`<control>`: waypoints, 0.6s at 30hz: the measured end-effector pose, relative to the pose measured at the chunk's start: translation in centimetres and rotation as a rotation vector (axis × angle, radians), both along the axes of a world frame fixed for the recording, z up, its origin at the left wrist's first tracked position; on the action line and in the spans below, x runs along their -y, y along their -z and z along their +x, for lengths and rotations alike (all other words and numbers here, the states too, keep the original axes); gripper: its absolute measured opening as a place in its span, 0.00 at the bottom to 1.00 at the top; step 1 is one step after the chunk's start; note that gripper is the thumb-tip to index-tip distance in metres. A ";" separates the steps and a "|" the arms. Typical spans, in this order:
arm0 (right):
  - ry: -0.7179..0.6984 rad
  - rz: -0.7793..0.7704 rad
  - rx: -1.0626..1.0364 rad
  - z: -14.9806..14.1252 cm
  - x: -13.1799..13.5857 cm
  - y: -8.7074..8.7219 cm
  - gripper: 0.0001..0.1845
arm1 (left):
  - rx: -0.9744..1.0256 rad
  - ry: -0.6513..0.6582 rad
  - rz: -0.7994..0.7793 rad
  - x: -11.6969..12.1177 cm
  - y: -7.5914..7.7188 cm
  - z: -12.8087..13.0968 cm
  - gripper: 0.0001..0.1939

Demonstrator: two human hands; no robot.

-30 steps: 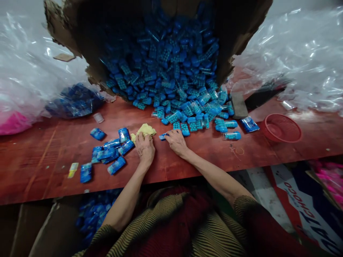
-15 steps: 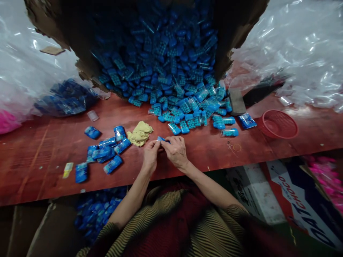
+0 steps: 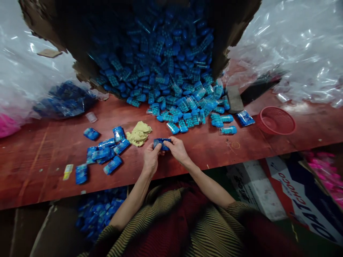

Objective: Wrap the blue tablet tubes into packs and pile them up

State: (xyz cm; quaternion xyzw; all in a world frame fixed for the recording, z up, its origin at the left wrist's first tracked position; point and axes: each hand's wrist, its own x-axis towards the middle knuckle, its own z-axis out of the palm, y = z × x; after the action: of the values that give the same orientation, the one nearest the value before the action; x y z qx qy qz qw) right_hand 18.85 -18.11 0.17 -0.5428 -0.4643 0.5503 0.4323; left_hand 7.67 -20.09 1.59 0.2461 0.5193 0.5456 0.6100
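My left hand [image 3: 150, 159] and my right hand [image 3: 178, 149] meet over the red table [image 3: 203, 150], each gripping an end of one small blue packet [image 3: 161, 143]. A yellow cloth [image 3: 138, 133] lies just left of them. Further left sits a loose cluster of wrapped blue packets [image 3: 107, 153]. Behind the hands, a heap of blue-capped candy boxes [image 3: 171, 82] spills out of a torn cardboard carton [image 3: 233, 32] onto the table.
A red plastic basket [image 3: 277, 120] stands at the right. Clear plastic bags [image 3: 294, 46] pile up at both sides; one at the left holds blue packets [image 3: 65, 100]. A box under the table's edge holds more blue packets [image 3: 99, 210]. A printed carton [image 3: 302, 200] is lower right.
My left hand left the yellow cloth and joined my right hand. Both lifted the blue packet off the table and now hold it between them.
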 end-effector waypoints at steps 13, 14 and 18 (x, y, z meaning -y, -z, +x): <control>0.106 0.092 0.203 -2.0 0.7 0.1 0.14 | -0.104 -0.252 -0.038 -0.4 0.6 1.3 0.15; 0.112 0.095 0.195 -2.1 0.8 0.2 0.14 | -0.126 -0.263 -0.032 -0.4 0.7 1.4 0.15; 0.110 0.052 0.095 -1.9 1.1 0.3 0.15 | -0.026 -0.234 -0.089 -0.3 0.4 1.5 0.17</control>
State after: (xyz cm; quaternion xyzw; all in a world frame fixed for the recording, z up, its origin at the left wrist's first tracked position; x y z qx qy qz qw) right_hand 16.94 -19.22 -0.17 -0.5815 -0.4678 0.4872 0.4536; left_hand 9.18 -19.78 1.14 0.1633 0.5761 0.5863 0.5456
